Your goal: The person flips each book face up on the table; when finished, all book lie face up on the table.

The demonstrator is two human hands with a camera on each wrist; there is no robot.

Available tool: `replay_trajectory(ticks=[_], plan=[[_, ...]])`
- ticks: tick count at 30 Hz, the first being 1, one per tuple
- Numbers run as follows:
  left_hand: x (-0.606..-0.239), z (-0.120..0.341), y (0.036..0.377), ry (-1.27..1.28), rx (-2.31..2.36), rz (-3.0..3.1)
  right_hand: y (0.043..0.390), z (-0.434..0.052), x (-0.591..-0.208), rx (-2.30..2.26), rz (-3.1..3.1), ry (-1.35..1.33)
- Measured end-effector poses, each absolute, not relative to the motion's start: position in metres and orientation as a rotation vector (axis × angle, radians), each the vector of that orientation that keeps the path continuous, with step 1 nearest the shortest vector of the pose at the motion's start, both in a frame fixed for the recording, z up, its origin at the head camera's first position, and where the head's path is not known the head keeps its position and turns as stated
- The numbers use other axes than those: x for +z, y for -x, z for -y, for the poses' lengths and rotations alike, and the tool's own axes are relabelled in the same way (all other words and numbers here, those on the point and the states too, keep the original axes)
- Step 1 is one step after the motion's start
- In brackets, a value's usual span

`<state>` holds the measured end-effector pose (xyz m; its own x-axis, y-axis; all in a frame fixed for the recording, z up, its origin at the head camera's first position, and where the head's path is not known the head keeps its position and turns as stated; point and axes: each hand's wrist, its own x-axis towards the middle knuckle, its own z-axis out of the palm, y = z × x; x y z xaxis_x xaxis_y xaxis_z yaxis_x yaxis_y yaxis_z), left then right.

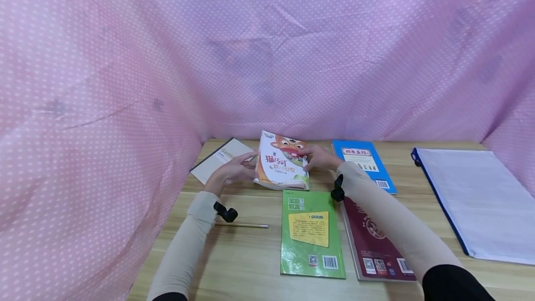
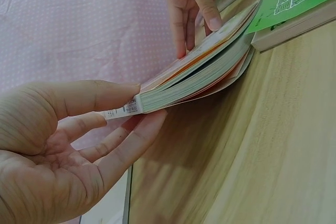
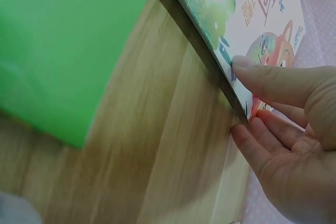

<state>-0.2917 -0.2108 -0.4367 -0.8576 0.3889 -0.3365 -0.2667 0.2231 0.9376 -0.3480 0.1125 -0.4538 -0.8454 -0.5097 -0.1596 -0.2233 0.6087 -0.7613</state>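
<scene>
Table (image 1: 251, 264): pale wood grain, walled on three sides by a pink dotted cloth (image 1: 125, 82).
Green book (image 1: 311, 233): nearest the person, lying flat with its back cover and barcode up, just in front of the lifted book.
Maroon book (image 1: 372, 245): flat, right beside the green one, partly under the right forearm.
Pencil (image 1: 242, 225): lies crosswise near the left wrist, apart from the books.
Zip pouch (image 1: 476, 199): white with a dark blue edge, well to the right.
Cartoon book (image 1: 282, 161): orange and white cover with a fox-like figure, held between both hands, its near edge low at the table and its far edge raised; the left wrist view shows the pages slightly fanned.
Left hand (image 1: 234, 171): thumb on top and fingers beneath one corner of the cartoon book, pinching it.
Right hand (image 1: 319, 157): thumb pressed on the cover and fingers curled under the opposite edge, gripping it.
Grey notebook (image 1: 219, 159): flat behind the left hand, near the cloth.
Blue book (image 1: 363, 161): flat at the far right of the row, close to the back cloth.
</scene>
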Motion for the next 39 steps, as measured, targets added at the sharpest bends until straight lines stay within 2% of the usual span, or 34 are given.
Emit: replay_trajectory(ticks=[8, 26, 39], plan=[[-0.441, 0.202, 0.296, -0.172, 1.662, -1.98, 0.348, -0.123, -0.451, -1.072, -2.498, 0.574], [-0.462, 0.175, 0.303, -0.117, 1.596, -1.96, 0.344, -0.151, -0.446, -0.992, -2.551, 0.659], [-0.464, 0.163, 0.304, -0.048, 1.575, -1.993, 0.349, -0.158, -0.451, -0.923, -2.586, 0.609]])
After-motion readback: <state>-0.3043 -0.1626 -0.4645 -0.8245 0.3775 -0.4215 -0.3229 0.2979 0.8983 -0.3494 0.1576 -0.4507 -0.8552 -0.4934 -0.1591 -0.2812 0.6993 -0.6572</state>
